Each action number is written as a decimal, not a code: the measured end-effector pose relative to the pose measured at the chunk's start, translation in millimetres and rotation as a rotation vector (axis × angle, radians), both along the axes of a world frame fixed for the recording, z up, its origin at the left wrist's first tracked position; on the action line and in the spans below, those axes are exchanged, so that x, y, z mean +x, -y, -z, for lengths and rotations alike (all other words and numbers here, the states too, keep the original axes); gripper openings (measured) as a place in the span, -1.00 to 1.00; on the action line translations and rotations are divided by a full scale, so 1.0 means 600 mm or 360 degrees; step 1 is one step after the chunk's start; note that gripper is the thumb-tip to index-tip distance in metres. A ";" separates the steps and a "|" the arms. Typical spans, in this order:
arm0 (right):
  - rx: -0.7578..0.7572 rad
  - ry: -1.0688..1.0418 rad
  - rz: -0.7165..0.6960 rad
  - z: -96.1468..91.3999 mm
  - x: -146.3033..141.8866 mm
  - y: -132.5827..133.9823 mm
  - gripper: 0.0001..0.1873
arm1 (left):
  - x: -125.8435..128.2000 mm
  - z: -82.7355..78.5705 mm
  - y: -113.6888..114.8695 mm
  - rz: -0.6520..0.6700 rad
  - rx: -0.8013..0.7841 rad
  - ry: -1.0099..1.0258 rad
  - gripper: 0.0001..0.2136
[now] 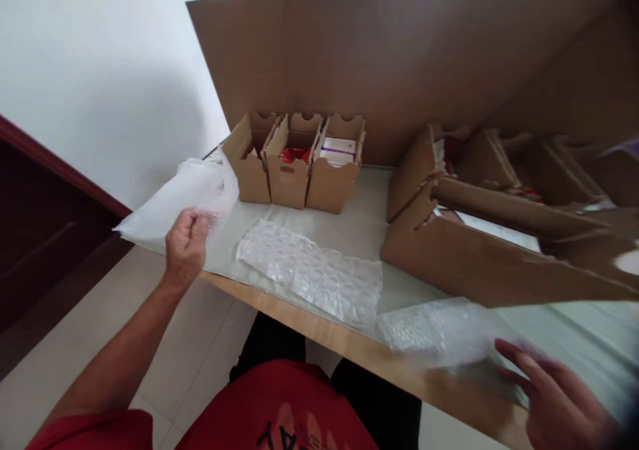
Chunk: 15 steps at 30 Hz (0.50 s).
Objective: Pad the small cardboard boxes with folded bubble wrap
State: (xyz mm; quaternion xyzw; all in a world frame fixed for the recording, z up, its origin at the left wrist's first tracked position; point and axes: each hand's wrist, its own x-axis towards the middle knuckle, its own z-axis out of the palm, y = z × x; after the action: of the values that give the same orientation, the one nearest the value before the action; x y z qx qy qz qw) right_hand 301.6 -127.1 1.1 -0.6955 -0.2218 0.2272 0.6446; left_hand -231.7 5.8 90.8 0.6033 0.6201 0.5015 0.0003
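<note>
My left hand (186, 242) is closed on the edge of a white plastic bag (180, 200) that lies over the table's left corner. A sheet of bubble wrap (312, 273) lies flat on the table in front of me. My right hand (556, 400), blurred by motion, reaches with its fingers stretched out toward a second piece of bubble wrap (439, 330) at the near table edge; it looks to touch it at its right end.
Three small open cardboard boxes (294, 164) with packets inside stand at the back. A larger cardboard box (489, 250) with dividers lies to the right. A tall cardboard sheet (399, 50) stands behind. The wooden table edge (309, 327) runs diagonally; tiled floor lies left.
</note>
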 end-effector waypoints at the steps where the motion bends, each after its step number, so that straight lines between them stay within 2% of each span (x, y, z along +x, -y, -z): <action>1: -0.0094 -0.0060 0.0018 -0.008 0.002 0.002 -0.53 | 0.033 0.011 0.009 0.0067 0.0002 -0.0072 -0.83; 3: -0.0190 -0.0178 0.0050 -0.015 0.009 0.007 -0.38 | 0.100 0.037 0.024 0.0287 0.0008 -0.0230 -0.81; 7: -0.0134 -0.0134 0.0095 -0.009 0.018 0.031 -0.21 | 0.229 0.100 0.054 0.0938 0.0061 -0.0480 -0.76; 9: -0.0088 0.0128 0.0211 -0.010 0.008 0.048 -0.27 | 0.282 0.133 0.073 0.1191 0.0077 -0.0539 -0.76; 12: 0.0082 0.0570 0.0365 -0.029 -0.038 0.071 -0.52 | 0.335 0.173 0.099 0.1368 0.0006 -0.0623 -0.77; 13: 0.0110 0.0671 0.0321 -0.038 -0.060 0.074 -0.60 | 0.344 0.182 0.106 0.1376 -0.0035 -0.0648 -0.77; 15: 0.0068 0.0826 0.0033 -0.054 -0.106 0.071 -0.73 | 0.354 0.192 0.117 0.1353 -0.0117 -0.0678 -0.76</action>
State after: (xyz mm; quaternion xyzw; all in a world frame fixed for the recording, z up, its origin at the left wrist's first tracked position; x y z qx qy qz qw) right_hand 238.2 -169.5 33.6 -0.7189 -0.3775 0.0298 0.5829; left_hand -19.2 -64.1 -24.3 0.8926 0.3218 0.2997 0.0997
